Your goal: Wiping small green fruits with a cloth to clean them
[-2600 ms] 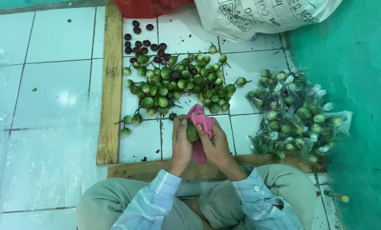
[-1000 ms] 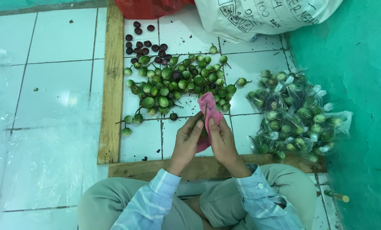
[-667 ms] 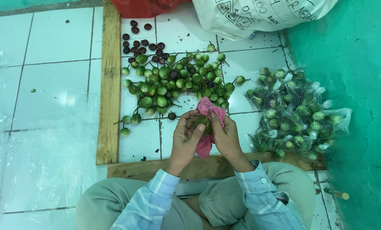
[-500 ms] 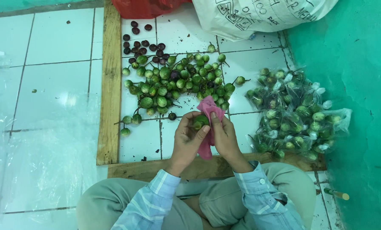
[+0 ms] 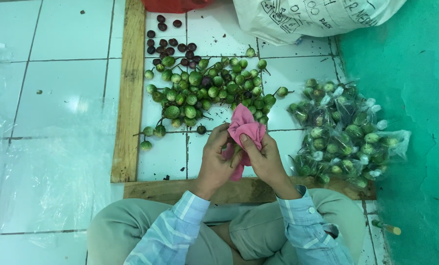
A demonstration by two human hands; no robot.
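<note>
Both hands up over the tiled floor (image 5: pixel 57 88): left hand (image 5: pixel 215 159) and right hand (image 5: pixel 263 159) grip closed around pink cloth (image 5: pixel 245 128), just below the green eggplant pile (image 5: pixel 207 91); bagged eggplants (image 5: pixel 344 132) sit right.

Both hands, left (image 5: pixel 215 159) and right (image 5: pixel 263 158), clasp pink cloth (image 5: pixel 245 128); green fruit pile (image 5: pixel 204 91) just beyond.
</note>
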